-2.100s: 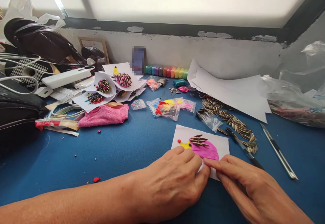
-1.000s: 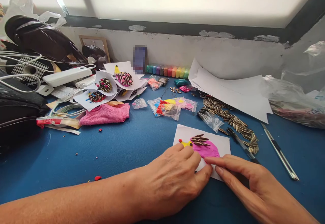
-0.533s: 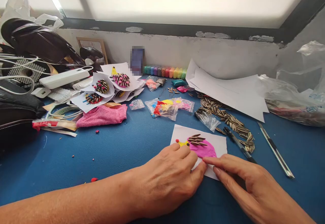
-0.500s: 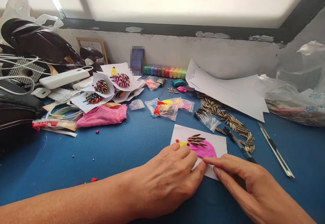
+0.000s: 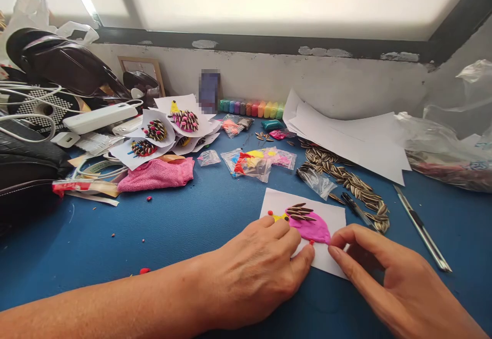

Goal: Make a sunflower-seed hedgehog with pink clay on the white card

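A white paper card (image 5: 326, 263) carries a hedgehog-like figure with a flat pink clay body (image 5: 315, 229), a yellow clay face (image 5: 277, 217) and a red nose (image 5: 270, 213). Several striped sunflower seeds (image 5: 300, 211) stick in the upper front of the body. My left hand (image 5: 265, 267) lies over the card's lower left with curled fingers; what is under them is hidden. Just above its thumb tip a small red clay piece (image 5: 311, 242) touches the body's lower edge. My right hand (image 5: 384, 272) pinches with thumb and forefinger at the pink body's rear corner.
Behind the card lie bagged clay (image 5: 251, 164), a pile of sunflower seeds (image 5: 348, 177), a black pen (image 5: 355, 208) and paper sheets (image 5: 346, 134). A cutter knife (image 5: 423, 229) is at right. Finished seed figures (image 5: 184, 120), a pink cloth (image 5: 157, 172) and cables crowd the left.
My right hand has moved off the body's lower edge to its rear corner, uncovering the small red clay piece. My left hand has stayed almost in place.
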Demonstrator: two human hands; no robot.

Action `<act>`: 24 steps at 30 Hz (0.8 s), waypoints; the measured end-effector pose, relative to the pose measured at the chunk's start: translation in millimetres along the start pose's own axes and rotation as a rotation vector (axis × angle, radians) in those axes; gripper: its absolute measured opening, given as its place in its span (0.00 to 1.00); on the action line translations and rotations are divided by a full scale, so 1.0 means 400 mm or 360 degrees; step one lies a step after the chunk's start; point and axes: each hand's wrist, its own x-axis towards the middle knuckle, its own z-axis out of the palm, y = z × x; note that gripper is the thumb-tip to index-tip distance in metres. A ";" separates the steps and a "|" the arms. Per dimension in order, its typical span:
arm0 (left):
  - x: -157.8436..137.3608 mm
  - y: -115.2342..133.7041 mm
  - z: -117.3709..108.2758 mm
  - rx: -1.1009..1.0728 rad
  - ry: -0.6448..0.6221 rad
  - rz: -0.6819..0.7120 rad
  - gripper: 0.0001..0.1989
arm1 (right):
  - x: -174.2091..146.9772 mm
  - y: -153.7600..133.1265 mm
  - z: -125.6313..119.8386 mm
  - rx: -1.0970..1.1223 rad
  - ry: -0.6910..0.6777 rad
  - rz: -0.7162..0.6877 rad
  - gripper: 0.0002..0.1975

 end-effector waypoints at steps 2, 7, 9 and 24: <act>0.000 -0.001 -0.001 -0.0006 -0.0012 -0.0001 0.14 | -0.005 0.009 0.007 -0.0118 0.0084 -0.0148 0.10; 0.001 0.000 0.000 -0.0003 0.0003 0.0010 0.15 | -0.014 0.028 0.032 -0.0332 0.0244 -0.0588 0.10; 0.001 0.000 0.001 -0.0003 0.0013 0.0010 0.15 | -0.020 0.035 0.041 -0.0392 0.0343 -0.0696 0.12; -0.002 0.000 -0.003 -0.0005 0.0013 0.0021 0.15 | -0.044 0.047 0.059 -0.0574 0.0425 -0.0835 0.14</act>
